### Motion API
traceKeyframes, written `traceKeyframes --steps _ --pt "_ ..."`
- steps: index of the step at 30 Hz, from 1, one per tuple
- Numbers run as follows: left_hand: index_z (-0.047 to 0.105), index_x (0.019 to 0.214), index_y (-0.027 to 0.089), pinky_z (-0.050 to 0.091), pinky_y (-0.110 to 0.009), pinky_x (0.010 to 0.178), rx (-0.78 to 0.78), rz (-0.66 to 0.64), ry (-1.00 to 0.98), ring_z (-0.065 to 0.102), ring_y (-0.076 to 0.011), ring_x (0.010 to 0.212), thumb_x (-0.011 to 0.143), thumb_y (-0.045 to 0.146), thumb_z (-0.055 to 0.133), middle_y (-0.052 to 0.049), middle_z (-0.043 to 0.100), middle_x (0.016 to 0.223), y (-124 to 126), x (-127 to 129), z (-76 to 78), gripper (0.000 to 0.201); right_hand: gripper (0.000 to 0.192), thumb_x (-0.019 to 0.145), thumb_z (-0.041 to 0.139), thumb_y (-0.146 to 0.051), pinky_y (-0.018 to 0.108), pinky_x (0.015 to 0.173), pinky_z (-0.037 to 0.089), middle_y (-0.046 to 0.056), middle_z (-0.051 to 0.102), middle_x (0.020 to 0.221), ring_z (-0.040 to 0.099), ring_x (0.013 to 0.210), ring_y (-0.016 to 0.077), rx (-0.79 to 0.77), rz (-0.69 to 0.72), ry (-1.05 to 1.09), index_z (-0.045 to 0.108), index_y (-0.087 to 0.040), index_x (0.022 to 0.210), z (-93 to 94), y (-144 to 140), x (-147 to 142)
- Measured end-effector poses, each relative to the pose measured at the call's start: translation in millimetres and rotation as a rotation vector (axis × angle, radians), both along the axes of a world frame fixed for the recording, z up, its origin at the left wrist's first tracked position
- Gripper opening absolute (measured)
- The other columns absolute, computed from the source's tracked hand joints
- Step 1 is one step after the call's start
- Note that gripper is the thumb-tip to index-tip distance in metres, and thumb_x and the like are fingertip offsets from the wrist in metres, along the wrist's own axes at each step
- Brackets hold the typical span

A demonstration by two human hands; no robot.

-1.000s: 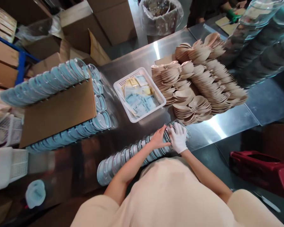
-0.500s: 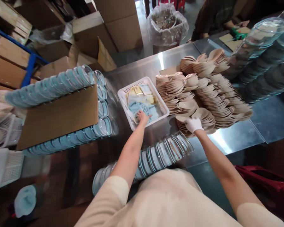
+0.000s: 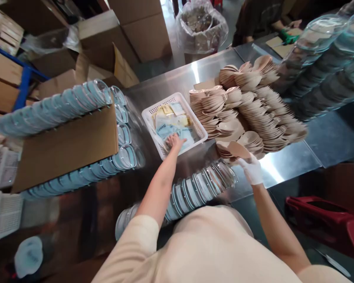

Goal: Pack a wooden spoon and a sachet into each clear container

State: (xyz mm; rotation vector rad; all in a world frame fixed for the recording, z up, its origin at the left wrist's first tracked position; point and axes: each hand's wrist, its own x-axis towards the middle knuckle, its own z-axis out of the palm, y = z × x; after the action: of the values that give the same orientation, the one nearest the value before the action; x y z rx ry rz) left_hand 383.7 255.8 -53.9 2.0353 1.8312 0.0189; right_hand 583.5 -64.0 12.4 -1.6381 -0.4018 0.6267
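Mostly bare tabletop point(image 3: 193, 163) separates basket point(image 3: 199, 142) and nested containers point(image 3: 191, 190).

1. Your bare left hand point(image 3: 174, 142) reaches into the white basket point(image 3: 150, 125), at the small packets point(image 3: 165, 129).
2. Your gloved right hand point(image 3: 251, 168) holds a brown piece point(image 3: 238, 151) beside the brown stacks point(image 3: 267, 114).
3. Clear cups point(image 3: 191, 192) lie sideways near your tummy.

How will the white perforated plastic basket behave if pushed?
The basket would probably slide, since the shiny metal table looks smooth. Its low, wide shape makes tipping seem unlikely. The flat blue and yellow packets inside may shift, lying loosely overlapped.
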Motion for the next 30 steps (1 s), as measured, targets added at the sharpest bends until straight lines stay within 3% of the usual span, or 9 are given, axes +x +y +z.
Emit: traceKeyframes --steps 4,7,11,14,17,22,24,27,30 --pt "0.074 0.117 0.019 0.037 -0.048 0.120 0.068 -0.062 -0.081 0.057 -0.0331 0.137 0.099 0.030 0.063 -0.017 0.070 0.136 -4.0 -6.7 8.7 0.024 0.047 0.075 0.088 -0.051 0.045 0.100 0.058 0.007 0.079 0.111 0.073 0.107 0.0274 0.054 0.209 -0.024 0.075 -0.023 0.110 40.9 -28.0 -33.7" --pt "0.073 0.120 0.021 0.046 -0.039 0.113 0.116 -0.010 -0.380 0.062 -0.0259 0.129 0.106 0.035 0.050 -0.012 0.074 0.128 -22.4 -28.5 19.0 0.030 0.040 0.084 0.083 -0.055 0.052 0.110 0.053 0.009 0.078 0.120 0.071 0.119 0.0305 0.097 0.448 -0.025 0.076 -0.024 0.108 54.4 -50.7 -55.6" --pt "0.074 0.111 0.016 0.057 -0.034 0.087 -0.321 -0.104 -0.839 0.071 -0.0219 0.092 0.099 0.049 0.060 -0.006 0.077 0.094 -82.9 -48.2 25.0 0.037 0.045 0.087 0.077 -0.065 0.055 0.118 0.048 0.011 0.074 0.126 0.064 0.132 0.0327 0.022 0.617 -0.019 0.076 -0.025 0.107 45.7 -74.5 -75.7" --pt "0.076 0.092 0.015 0.056 -0.033 0.084 -0.626 -0.430 -0.820 0.068 -0.0205 0.082 0.087 0.045 0.073 -0.003 0.073 0.084 -132.6 -44.9 23.2 0.031 0.068 0.085 0.076 -0.071 0.056 0.129 0.032 0.013 0.055 0.157 0.040 0.156 0.0335 -0.038 0.604 -0.102 0.066 -0.028 0.137 32.1 -82.2 -80.6" --pt "0.074 0.084 0.016 0.054 -0.033 0.086 -0.574 -0.593 -0.709 0.065 -0.0199 0.083 0.085 0.036 0.071 -0.001 0.069 0.079 -165.1 -31.4 24.5 0.020 0.084 0.087 0.071 -0.072 0.053 0.128 0.035 0.013 0.035 0.171 0.035 0.158 0.0324 -0.039 0.542 -0.105 0.049 -0.027 0.154 18.8 -72.6 -76.5" --pt "0.066 0.132 0.018 0.053 -0.033 0.096 -0.541 -0.597 -0.938 0.068 -0.0209 0.101 0.084 0.029 0.073 -0.006 0.074 0.110 -187.3 -14.6 39.8 0.049 0.065 0.081 0.072 -0.064 0.049 0.111 0.053 0.014 0.062 0.143 0.058 0.135 0.0316 -0.102 0.393 -0.121 0.060 -0.023 0.129 -2.4 -33.1 -60.5" --pt "0.060 0.142 0.019 0.054 -0.036 0.099 -0.652 -0.540 -1.070 0.069 -0.0241 0.109 0.090 0.047 0.073 -0.010 0.074 0.123 -187.8 -18.2 43.9 0.060 0.064 0.081 0.068 -0.061 0.046 0.100 0.059 0.013 0.069 0.131 0.067 0.119 0.0299 -0.110 0.367 -0.071 0.057 -0.022 0.131 -7.0 -28.0 -57.7" --pt "0.057 0.149 0.020 0.057 -0.044 0.097 -0.846 -0.460 -1.099 0.072 -0.0311 0.114 0.095 0.083 0.045 -0.017 0.072 0.134 -184.2 -41.3 40.2 0.083 0.075 0.086 0.064 -0.051 0.042 0.090 0.063 0.014 0.072 0.125 0.072 0.105 0.0280 -0.096 0.387 -0.040 0.044 -0.019 0.151 -6.8 -40.1 -65.9" --pt "0.056 0.151 0.020 0.049 -0.053 0.114 -0.660 -0.586 -0.884 0.060 -0.0380 0.137 0.081 0.092 0.055 -0.020 0.061 0.152 -185.9 -77.0 24.6 0.100 0.072 0.088 0.067 -0.042 0.042 0.097 0.061 0.013 0.069 0.137 0.070 0.115 0.0296 -0.265 0.443 -0.313 0.046 -0.024 0.155 -3.7 -52.9 -95.4"
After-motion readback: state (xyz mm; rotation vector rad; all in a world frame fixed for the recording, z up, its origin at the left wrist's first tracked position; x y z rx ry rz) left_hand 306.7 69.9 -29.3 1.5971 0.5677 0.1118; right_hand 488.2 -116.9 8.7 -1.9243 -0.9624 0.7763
